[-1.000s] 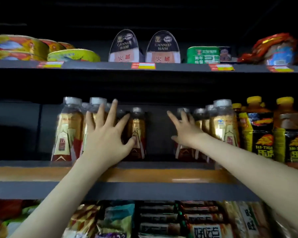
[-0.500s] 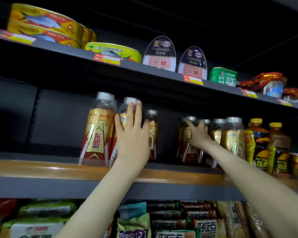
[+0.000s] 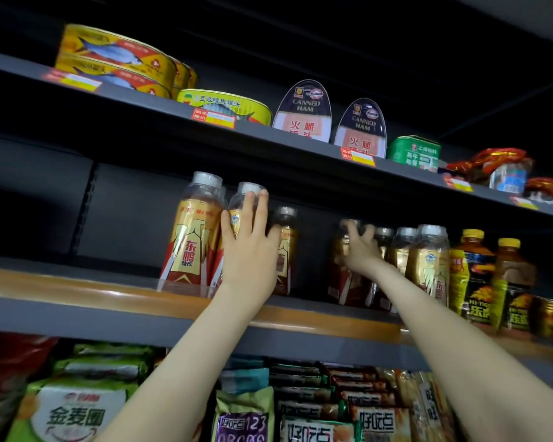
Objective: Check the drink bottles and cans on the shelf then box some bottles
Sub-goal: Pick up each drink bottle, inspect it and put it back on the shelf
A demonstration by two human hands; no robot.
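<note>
Gold-and-red drink bottles with grey caps stand on the middle shelf (image 3: 77, 291). My left hand (image 3: 248, 250) grips the second bottle (image 3: 241, 202) of the left group, fingers reaching up to its cap; a front bottle (image 3: 192, 237) stands just left of it. Further back, my right hand (image 3: 361, 250) is blurred and curls round the neck of a bottle (image 3: 348, 288) at the left end of the right group (image 3: 428, 266). Dark bottles with yellow caps (image 3: 474, 282) and a gold can (image 3: 551, 317) stand at the far right.
The upper shelf carries flat fish tins (image 3: 115, 59), canned ham (image 3: 302, 113), a green tin (image 3: 417, 153) and wrapped snacks (image 3: 498, 167). Snack bags (image 3: 74, 409) fill the shelf below. A dark gap separates the two bottle groups.
The view swung left and upward. My left hand went from spread near the bottles to gripping one. My right hand reached deeper and closed on a rear bottle.
</note>
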